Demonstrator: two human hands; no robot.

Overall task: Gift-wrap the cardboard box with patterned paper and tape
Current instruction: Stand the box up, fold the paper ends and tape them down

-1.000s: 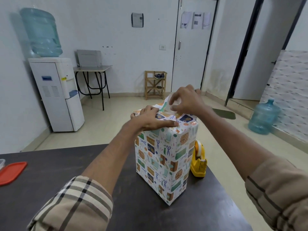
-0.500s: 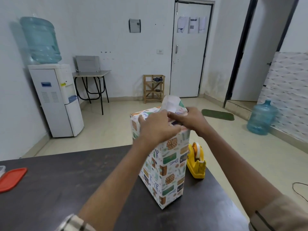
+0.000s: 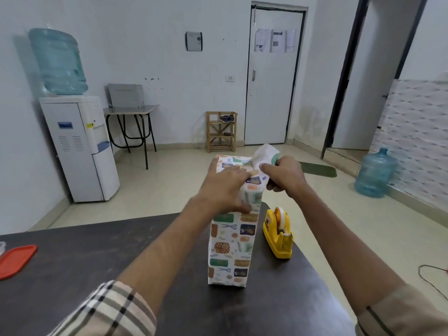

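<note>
The box (image 3: pixel 231 248), covered in white paper with colourful patterns, stands upright on the dark table (image 3: pixel 97 275). My left hand (image 3: pixel 225 187) lies flat over its top and grips the near upper edge. My right hand (image 3: pixel 282 175) pinches a loose flap of the paper (image 3: pixel 265 154) that sticks up at the top right, white side showing. A yellow tape dispenser (image 3: pixel 278 235) sits just right of the box, close to the table's right edge.
A red lid (image 3: pixel 15 260) lies at the table's left edge. Beyond the table are a water dispenser (image 3: pixel 77 146), a small desk (image 3: pixel 131 110), a wooden rack (image 3: pixel 221 132), a door and a blue water jug (image 3: pixel 374 174) on the floor.
The box has turned so a narrow side faces me. My left hand has slid over the top, and my right hand has pulled the flap up and to the right.
</note>
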